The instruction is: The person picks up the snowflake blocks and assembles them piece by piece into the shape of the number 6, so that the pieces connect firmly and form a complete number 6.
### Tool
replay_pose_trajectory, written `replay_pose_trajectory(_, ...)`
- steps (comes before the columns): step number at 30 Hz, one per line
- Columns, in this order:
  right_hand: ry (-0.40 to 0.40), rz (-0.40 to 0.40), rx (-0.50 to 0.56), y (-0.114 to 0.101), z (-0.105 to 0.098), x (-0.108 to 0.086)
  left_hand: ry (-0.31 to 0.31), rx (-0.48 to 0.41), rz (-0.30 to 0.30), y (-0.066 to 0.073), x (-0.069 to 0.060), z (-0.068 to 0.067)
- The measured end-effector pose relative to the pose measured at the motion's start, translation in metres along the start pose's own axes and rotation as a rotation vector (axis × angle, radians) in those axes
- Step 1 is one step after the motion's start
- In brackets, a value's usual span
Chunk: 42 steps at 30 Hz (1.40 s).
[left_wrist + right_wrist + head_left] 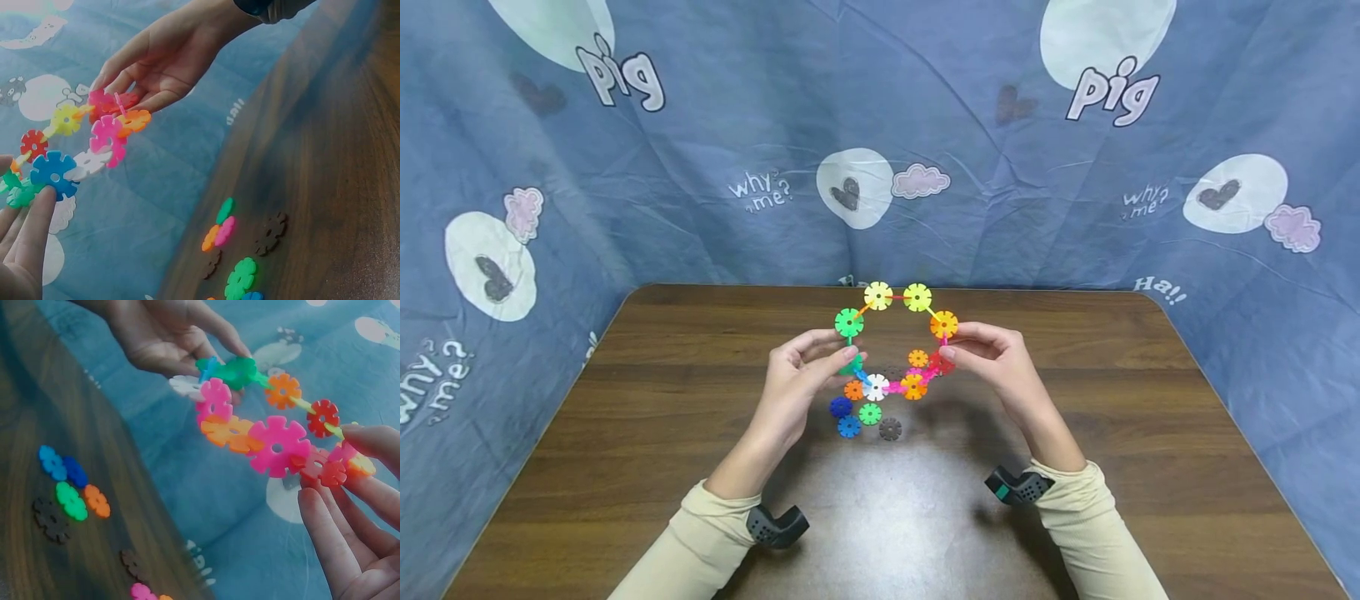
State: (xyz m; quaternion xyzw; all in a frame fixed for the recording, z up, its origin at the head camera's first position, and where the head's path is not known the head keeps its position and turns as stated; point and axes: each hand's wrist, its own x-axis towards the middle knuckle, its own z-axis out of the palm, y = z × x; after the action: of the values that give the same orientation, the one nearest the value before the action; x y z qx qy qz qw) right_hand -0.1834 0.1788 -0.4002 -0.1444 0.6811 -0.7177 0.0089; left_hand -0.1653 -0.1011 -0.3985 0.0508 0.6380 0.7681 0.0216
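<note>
Blue cloth (970,108) behind, brown table (700,400) below, and a ring of flower discs (876,387) held up in the air.

From far away I see the left hand (796,371) pinching the ring's green side and the right hand (1006,367) pinching its red side, both nearly closed on the thin discs. I'd squeeze softly with both, hold the 2 sides level and not tug, or a link could pop apart. Loose discs (870,414) lie on the table below.

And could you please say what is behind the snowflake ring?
Head view: through the ring, wooden tabletop, a loose orange snowflake disc and a brown disc show; what its pieces cover is hidden.
</note>
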Motion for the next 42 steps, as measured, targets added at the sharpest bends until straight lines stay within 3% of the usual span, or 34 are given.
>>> replay_pose_trajectory(6,-0.018,0.011,-0.003,-0.001,0.001,0.000,-0.002,0.019,0.012,0.003,0.000,-0.003)
replay_pose_trajectory(12,-0.078,0.017,-0.040,-0.002,0.006,-0.001,0.066,0.097,0.029,0.006,0.000,-0.004)
replay_pose_trajectory(19,-0.110,-0.020,-0.057,-0.004,0.010,-0.003,0.098,0.060,0.135,0.014,-0.004,-0.001)
replay_pose_trajectory(23,-0.211,-0.035,-0.067,0.000,0.009,-0.001,0.099,0.051,0.182,0.020,-0.005,-0.003)
replay_pose_trajectory(26,-0.289,-0.043,-0.202,0.012,0.014,0.003,0.094,0.059,0.183,0.023,-0.005,-0.006)
replay_pose_trajectory(28,-0.340,-0.067,-0.404,0.025,0.023,0.006,0.083,0.066,0.171,0.024,-0.005,-0.009)
replay_pose_trajectory(31,-0.419,-0.166,-0.752,0.043,0.043,0.011,0.061,0.071,0.147,0.024,-0.004,-0.010)
replay_pose_trajectory(33,-0.449,-0.225,-0.891,0.055,0.058,0.013,0.044,0.070,0.128,0.024,-0.005,-0.011)
replay_pose_trajectory(37,-0.447,-0.229,-0.973,0.064,0.074,0.014,0.021,0.076,0.108,0.023,-0.005,-0.011)
replay_pose_trajectory(40,-0.446,-0.210,-0.954,0.066,0.075,0.015,0.003,0.088,0.087,0.024,-0.005,-0.011)
replay_pose_trajectory(42,-0.462,-0.166,-0.884,0.068,0.072,0.017,-0.017,0.097,0.066,0.025,-0.004,-0.012)
